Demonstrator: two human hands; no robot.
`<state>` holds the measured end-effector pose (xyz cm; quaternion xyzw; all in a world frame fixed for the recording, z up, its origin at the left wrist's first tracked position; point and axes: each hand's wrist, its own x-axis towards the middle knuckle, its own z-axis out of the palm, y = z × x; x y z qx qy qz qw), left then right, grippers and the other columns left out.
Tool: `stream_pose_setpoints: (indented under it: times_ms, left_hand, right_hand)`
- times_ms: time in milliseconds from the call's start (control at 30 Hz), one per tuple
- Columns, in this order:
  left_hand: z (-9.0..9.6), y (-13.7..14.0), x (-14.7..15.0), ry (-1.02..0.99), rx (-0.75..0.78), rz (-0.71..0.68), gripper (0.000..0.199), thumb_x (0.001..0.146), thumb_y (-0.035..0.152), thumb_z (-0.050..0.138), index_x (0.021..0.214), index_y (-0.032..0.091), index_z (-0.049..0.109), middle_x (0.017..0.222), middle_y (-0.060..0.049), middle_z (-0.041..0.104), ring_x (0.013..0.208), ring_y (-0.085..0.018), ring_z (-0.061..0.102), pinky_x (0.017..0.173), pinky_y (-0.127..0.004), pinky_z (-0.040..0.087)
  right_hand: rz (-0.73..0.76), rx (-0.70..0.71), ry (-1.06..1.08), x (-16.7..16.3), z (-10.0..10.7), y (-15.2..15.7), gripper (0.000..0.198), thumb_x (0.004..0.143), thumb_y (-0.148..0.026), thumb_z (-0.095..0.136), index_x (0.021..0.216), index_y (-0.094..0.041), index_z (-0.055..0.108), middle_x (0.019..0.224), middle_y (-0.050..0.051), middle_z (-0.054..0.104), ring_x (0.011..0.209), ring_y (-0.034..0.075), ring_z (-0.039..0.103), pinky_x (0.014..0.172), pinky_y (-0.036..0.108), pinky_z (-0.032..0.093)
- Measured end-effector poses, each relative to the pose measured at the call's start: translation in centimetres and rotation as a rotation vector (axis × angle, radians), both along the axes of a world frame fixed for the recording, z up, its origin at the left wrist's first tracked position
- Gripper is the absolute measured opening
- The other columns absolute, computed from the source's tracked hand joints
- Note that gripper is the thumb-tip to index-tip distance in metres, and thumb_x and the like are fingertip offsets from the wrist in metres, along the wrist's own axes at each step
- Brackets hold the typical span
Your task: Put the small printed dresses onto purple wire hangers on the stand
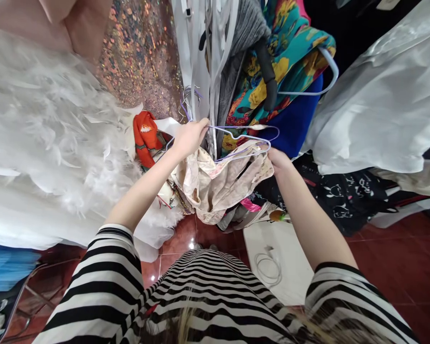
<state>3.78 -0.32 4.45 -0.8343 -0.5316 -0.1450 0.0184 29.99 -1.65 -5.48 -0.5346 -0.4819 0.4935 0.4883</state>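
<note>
My left hand (191,138) is closed on a thin lavender hanger (241,136), close to its hook end. Below the hanger hangs a cream garment (225,186) with a faint pattern, its cloth bunched and folded. At the garment's right edge my right hand (278,160) has its fingers closed around the cloth, beside the hanger's right shoulder; the fingertips are partly hidden. An orange-red printed cloth (146,136) lies just left of my left hand. Several wire hanger hooks (190,100) cluster above it.
White feathered dresses (57,124) fill the left side, next to a sequined dress (143,48). A floral teal garment (283,57) and white dress (376,95) hang to the right. On the red tiled floor (390,267) stands a white surface (283,253) bearing a coiled cable (268,267).
</note>
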Motion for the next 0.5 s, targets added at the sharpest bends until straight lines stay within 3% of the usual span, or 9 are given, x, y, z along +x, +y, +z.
stream_pose_setpoints:
  times_ms: [167, 300, 400, 500]
  left_hand:
    - [-0.4, -0.2, -0.8, 0.071, -0.025, -0.011, 0.04, 0.102, 0.029, 0.042, 0.14, 0.024, 0.054, 0.113, -0.01, 0.072, 0.111, -0.027, 0.067, 0.095, -0.035, 0.048]
    - [-0.5, -0.3, -1.2, 0.13, -0.04, 0.004, 0.044, 0.102, 0.029, 0.041, 0.146, 0.023, 0.049, 0.113, -0.01, 0.071, 0.113, -0.027, 0.066, 0.098, -0.037, 0.048]
    - [-0.2, -0.6, -1.2, 0.155, -0.032, 0.006, 0.046, 0.102, 0.029, 0.04, 0.148, 0.022, 0.047, 0.113, -0.011, 0.07, 0.114, -0.028, 0.067, 0.099, -0.039, 0.048]
    - [0.0, -1.1, -1.0, 0.181, -0.032, 0.011, 0.048, 0.102, 0.028, 0.04, 0.149, 0.021, 0.045, 0.114, -0.013, 0.07, 0.116, -0.03, 0.066, 0.1, -0.041, 0.048]
  right_hand:
    - [-0.022, -0.021, 0.019, 0.9, 1.9, 0.4, 0.013, 0.078, -0.036, 0.068, 0.077, -0.023, 0.071, 0.084, 0.008, 0.078, 0.092, 0.03, 0.074, 0.082, 0.045, 0.06]
    - [0.012, -0.029, 0.014, 1.0, 4.6, -1.2, 0.013, 0.079, -0.029, 0.064, 0.076, -0.022, 0.074, 0.088, 0.007, 0.079, 0.094, 0.03, 0.074, 0.083, 0.045, 0.06]
    - [0.015, 0.046, -0.01, 0.6, 6.4, -2.8, 0.012, 0.079, -0.029, 0.067, 0.081, -0.022, 0.077, 0.095, 0.006, 0.08, 0.097, 0.027, 0.074, 0.088, 0.042, 0.058]
    - [-0.001, 0.168, -0.177, 0.4, 6.4, -3.8, 0.019, 0.076, -0.036, 0.076, 0.088, -0.021, 0.078, 0.096, 0.006, 0.079, 0.095, 0.026, 0.072, 0.089, 0.039, 0.056]
